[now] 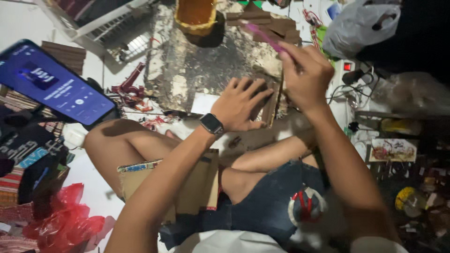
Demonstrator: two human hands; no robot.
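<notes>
**Cutting cardboard on a stained board**

The stained work board [197,70] fills twelve o'clock. A brown cardboard piece [269,105] stands at its edge, apparently partly cut. Left hand [241,105] presses it, fingers spread; right hand [304,75] pinches a pink knife [265,35] at one o'clock.

White tiled floor [96,197], cluttered, white wire rack [101,21] at its upper left, crumpled red plastic bag [63,220] lower left, grey plastic bag [358,26] upper right, dim warm light
</notes>
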